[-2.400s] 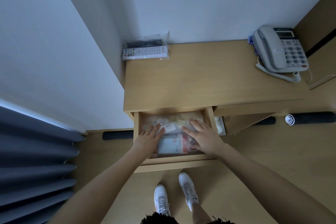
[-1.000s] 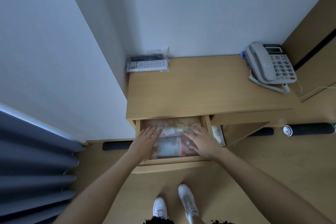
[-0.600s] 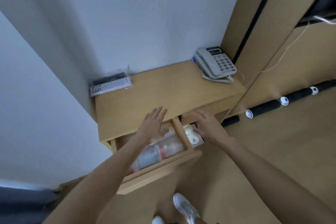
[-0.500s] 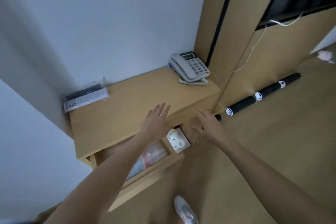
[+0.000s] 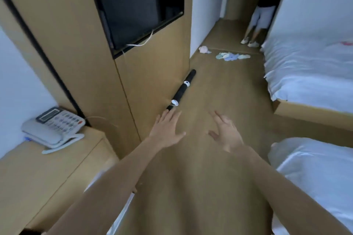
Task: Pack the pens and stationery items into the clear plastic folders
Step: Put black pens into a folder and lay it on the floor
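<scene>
Both hands are held out empty over the floor, the left hand (image 5: pixel 166 131) flat, the right hand (image 5: pixel 225 133) loosely spread. No pens or folders show. A telephone (image 5: pixel 52 127) sits on the desk (image 5: pixel 38 173) at left, black tubes (image 5: pixel 182 89) lie along the cabinet (image 5: pixel 80 44), and beds (image 5: pixel 309 70) stand at right.

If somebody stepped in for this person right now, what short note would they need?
Left hand: open, fingers spread, holding nothing, out over the floor.
Right hand: open, empty too.
Job's things: no pens, stationery or clear folders show in this view. The desk with the phone is at the left edge; a pale strip under the left forearm cannot be identified.
Done: cannot be judged from this picture.
Left: find the pens and folders, likely back near the desk, and check the packing.
Also here: black tubes along the wall, two beds on the right, another person at the far doorway.
</scene>
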`<state>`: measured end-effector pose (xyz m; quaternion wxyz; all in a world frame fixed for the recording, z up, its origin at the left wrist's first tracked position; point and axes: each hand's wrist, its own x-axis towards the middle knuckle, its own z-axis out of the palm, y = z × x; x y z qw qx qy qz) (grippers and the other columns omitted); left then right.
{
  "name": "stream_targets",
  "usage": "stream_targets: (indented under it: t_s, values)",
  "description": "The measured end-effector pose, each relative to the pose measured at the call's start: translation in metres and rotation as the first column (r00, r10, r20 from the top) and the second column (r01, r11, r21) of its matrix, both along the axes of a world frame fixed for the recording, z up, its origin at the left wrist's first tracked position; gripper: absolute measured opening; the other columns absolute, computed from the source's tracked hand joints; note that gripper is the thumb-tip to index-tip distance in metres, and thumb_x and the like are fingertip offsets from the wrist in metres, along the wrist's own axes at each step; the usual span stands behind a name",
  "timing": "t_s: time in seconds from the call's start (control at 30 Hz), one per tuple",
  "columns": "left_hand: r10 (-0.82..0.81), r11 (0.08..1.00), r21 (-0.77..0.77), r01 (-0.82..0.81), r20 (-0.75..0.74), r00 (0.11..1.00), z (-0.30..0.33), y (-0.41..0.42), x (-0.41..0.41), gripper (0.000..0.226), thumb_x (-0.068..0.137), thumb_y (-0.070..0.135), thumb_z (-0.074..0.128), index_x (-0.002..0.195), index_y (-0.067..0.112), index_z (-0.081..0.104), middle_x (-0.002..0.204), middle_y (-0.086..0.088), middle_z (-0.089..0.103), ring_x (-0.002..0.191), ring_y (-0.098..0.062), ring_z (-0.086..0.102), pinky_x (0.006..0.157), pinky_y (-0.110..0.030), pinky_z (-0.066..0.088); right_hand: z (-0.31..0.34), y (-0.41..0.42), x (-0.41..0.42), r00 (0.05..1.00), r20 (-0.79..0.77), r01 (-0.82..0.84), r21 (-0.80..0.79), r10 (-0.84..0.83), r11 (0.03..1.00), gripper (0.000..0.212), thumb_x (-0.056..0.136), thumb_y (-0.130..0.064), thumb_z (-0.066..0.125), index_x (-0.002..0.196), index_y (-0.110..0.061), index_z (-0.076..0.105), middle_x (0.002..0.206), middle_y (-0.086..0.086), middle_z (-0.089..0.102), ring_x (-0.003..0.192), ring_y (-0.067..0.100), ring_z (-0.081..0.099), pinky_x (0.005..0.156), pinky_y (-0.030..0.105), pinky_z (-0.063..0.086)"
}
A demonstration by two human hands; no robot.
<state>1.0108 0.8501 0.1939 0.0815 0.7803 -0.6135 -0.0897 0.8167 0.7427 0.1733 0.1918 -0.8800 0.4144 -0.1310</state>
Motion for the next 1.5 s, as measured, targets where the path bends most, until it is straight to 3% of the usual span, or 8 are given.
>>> stream_targets:
  t_s: [0.23,0.37,0.67,0.87,1.17,1.5]
  values:
    - [-0.369,0.929,-0.006,0.37,-0.087,0.925,0.009,-0.201,-0.152,0.076,0.094,0.047,0.049,0.153,0.024,0.008,0.16,0.003,-0.002,0.147,-0.019,-0.003,0.118,-0.039,0.001,-0.001,-0.125,-0.189,0.897,-0.083,0.437,0.017,-0.434,0.899,0.076,0.09,-0.029,0.062,0.152,-0.021,0.017,0.158,0.003,0.019,0.145,0.023,0.017,0.118,0.037,0.014]
    - [-0.538,0.843,-0.023,0.537,-0.068,0.841,0.006,-0.28,-0.204,0.077,0.092,0.047,0.051,0.153,0.025,0.009,0.161,0.002,-0.001,0.147,-0.018,0.0,0.119,-0.04,0.004,-0.006,-0.176,-0.231,0.842,-0.084,0.536,0.02,-0.532,0.844,0.073,0.091,-0.031,0.06,0.151,-0.019,0.02,0.157,0.004,0.02,0.145,0.024,0.017,0.118,0.038,0.015]
    - [-0.651,0.758,0.043,0.651,-0.03,0.759,-0.02,-0.496,-0.204,0.08,0.091,0.049,0.052,0.152,0.023,0.008,0.161,0.001,0.001,0.147,-0.022,0.001,0.119,-0.045,0.005,-0.034,-0.331,-0.231,0.755,-0.134,0.65,0.023,-0.642,0.76,0.076,0.092,-0.029,0.059,0.152,-0.022,0.013,0.159,0.001,0.014,0.146,0.019,0.012,0.117,0.038,0.012]
    - [-0.787,0.616,0.005,0.788,0.049,0.615,0.008,-0.653,-0.239,0.077,0.092,0.049,0.05,0.152,0.021,0.01,0.16,0.001,0.004,0.147,-0.021,0.002,0.117,-0.044,0.006,0.002,-0.445,-0.247,0.622,-0.067,0.781,-0.02,-0.78,0.624,0.076,0.091,-0.03,0.061,0.151,-0.024,0.015,0.158,0.001,0.015,0.146,0.019,0.014,0.117,0.036,0.012]
    - [-0.879,0.464,-0.005,0.886,-0.13,0.46,-0.001,-0.809,-0.366,0.075,0.094,0.046,0.048,0.152,0.022,0.008,0.16,0.002,0.003,0.147,-0.017,0.001,0.119,-0.044,0.002,-0.014,-0.556,-0.359,0.422,-0.095,0.907,0.037,-0.902,0.42,0.075,0.09,-0.034,0.061,0.151,-0.024,0.018,0.158,0.0,0.018,0.145,0.019,0.015,0.119,0.037,0.013]
    - [-0.913,0.404,-0.004,0.915,-0.053,0.404,0.024,-0.992,-0.536,0.072,0.095,0.045,0.045,0.152,0.021,0.009,0.16,0.001,0.006,0.146,-0.016,0.006,0.118,-0.041,0.004,0.003,-0.74,-0.518,0.319,0.001,0.944,0.088,-0.948,0.318,0.074,0.092,-0.032,0.058,0.152,-0.021,0.016,0.159,0.003,0.015,0.146,0.018,0.012,0.117,0.033,0.007]
